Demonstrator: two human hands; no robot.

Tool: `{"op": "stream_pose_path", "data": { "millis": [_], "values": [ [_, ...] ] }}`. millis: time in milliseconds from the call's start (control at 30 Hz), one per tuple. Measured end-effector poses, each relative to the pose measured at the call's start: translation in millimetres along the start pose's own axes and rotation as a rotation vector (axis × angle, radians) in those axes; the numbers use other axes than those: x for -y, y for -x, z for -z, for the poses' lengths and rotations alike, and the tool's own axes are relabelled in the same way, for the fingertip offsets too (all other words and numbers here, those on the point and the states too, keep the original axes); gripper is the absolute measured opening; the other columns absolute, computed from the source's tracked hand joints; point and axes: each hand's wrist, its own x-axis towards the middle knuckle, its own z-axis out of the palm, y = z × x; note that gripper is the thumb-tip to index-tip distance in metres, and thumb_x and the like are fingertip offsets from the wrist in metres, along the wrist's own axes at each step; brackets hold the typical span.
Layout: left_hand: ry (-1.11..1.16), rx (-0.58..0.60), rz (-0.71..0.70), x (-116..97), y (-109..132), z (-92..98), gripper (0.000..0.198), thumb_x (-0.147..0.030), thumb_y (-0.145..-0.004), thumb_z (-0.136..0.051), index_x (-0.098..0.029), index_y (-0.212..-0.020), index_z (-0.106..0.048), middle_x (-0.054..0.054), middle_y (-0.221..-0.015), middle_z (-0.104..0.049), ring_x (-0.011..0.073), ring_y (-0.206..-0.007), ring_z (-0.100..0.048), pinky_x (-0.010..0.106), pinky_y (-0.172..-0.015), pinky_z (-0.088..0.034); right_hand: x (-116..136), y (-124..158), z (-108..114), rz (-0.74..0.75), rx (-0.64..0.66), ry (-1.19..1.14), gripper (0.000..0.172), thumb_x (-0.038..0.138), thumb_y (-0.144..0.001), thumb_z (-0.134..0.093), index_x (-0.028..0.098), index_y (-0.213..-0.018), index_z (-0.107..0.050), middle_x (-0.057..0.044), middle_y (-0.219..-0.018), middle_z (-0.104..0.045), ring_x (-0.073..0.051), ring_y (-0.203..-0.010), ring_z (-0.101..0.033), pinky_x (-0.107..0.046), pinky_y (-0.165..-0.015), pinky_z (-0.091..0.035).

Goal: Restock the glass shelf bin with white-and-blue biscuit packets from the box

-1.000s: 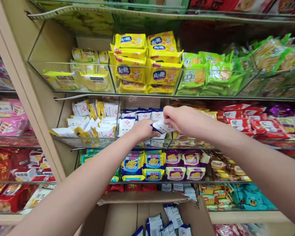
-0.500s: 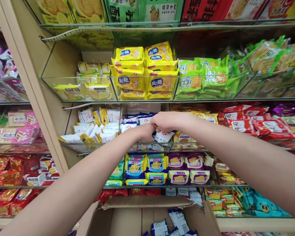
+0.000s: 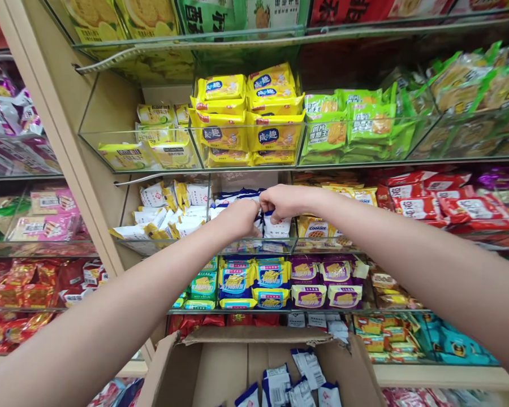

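Note:
Both hands reach into a shelf compartment of white-and-blue snack packets [image 3: 240,195]. My right hand [image 3: 280,202] has its fingers curled down at the top of a white snack packet [image 3: 277,225] near the front of the compartment. Close beside it, my left hand [image 3: 242,219] bends down among the packets at the left of that one. Its fingers look curled, but their tips and whatever they hold are mostly hidden. Below the shelf, an open cardboard box [image 3: 214,367] contains several loose blue-and-white packets [image 3: 275,385].
A clear front panel [image 3: 254,246] edges the compartment. White-and-yellow packets [image 3: 152,217] lie to the left, yellow cookie packets [image 3: 316,227] to the right. Yellow packs [image 3: 267,135] fill the shelf above; blue-and-yellow packs [image 3: 236,278] and purple packs [image 3: 306,295] stand below.
The packet by my right hand sits straighter and more of its front shows. My left hand has shifted slightly left. The view has moved a little, showing more of the box.

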Motion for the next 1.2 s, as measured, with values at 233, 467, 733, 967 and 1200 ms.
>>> {"op": "stream_pose_path", "data": {
  "millis": [233, 467, 733, 967, 1200],
  "values": [
    [0.0, -0.018, -0.05, 0, 8, -1.9, 0.019, -0.026, -0.064, -0.059, -0.022, -0.081, -0.066, 0.001, -0.077, -0.069, 0.0185, -0.071, -0.061, 0.024, -0.057, -0.04, 5, -4, -13, -0.106, -0.068, -0.063, 0.018, 0.016, -0.064, -0.059, 0.018, -0.081, -0.062, -0.003, -0.078, -0.067, -0.016, -0.072, -0.06, -0.021, -0.052, -0.037],
    [0.023, -0.044, -0.069, -10, 5, -3.5, 0.022, -0.023, -0.063, -0.061, -0.017, -0.083, -0.068, 0.007, -0.082, -0.07, 0.0233, -0.075, -0.062, 0.027, -0.059, -0.042, 10, 1, -9, -0.144, -0.026, -0.04, 0.021, 0.01, -0.062, -0.056, 0.012, -0.081, -0.064, -0.01, -0.08, -0.068, -0.02, -0.073, -0.062, -0.023, -0.05, -0.04],
    [0.076, -0.063, -0.136, -3, 10, -4.1, 0.02, -0.018, -0.064, -0.057, -0.019, -0.083, -0.066, 0.004, -0.084, -0.07, 0.0201, -0.078, -0.062, 0.025, -0.065, -0.044, 15, 6, -11, -0.11, -0.034, -0.014, 0.021, 0.011, -0.064, -0.055, 0.015, -0.083, -0.064, -0.007, -0.081, -0.068, -0.018, -0.072, -0.062, -0.022, -0.051, -0.041],
    [0.127, -0.125, -0.057, -2, 21, -11.5, 0.022, -0.022, -0.066, -0.06, -0.018, -0.087, -0.064, 0.004, -0.086, -0.07, 0.018, -0.078, -0.062, 0.024, -0.065, -0.047, 23, 11, -9, -0.106, -0.022, 0.044, 0.023, 0.011, -0.066, -0.055, 0.013, -0.087, -0.064, -0.01, -0.085, -0.067, -0.02, -0.075, -0.061, -0.023, -0.052, -0.04],
    [0.028, -0.3, 0.016, 34, 44, 18.1, 0.029, -0.018, -0.075, -0.045, -0.016, -0.1, -0.06, 0.007, -0.102, -0.065, 0.0188, -0.095, -0.057, 0.029, -0.084, -0.043, 16, 11, 3, -0.099, -0.107, 0.003, 0.015, 0.027, -0.067, -0.061, 0.017, -0.078, -0.065, -0.007, -0.08, -0.067, -0.02, -0.077, -0.061, -0.025, -0.058, -0.042]
  ]
}}
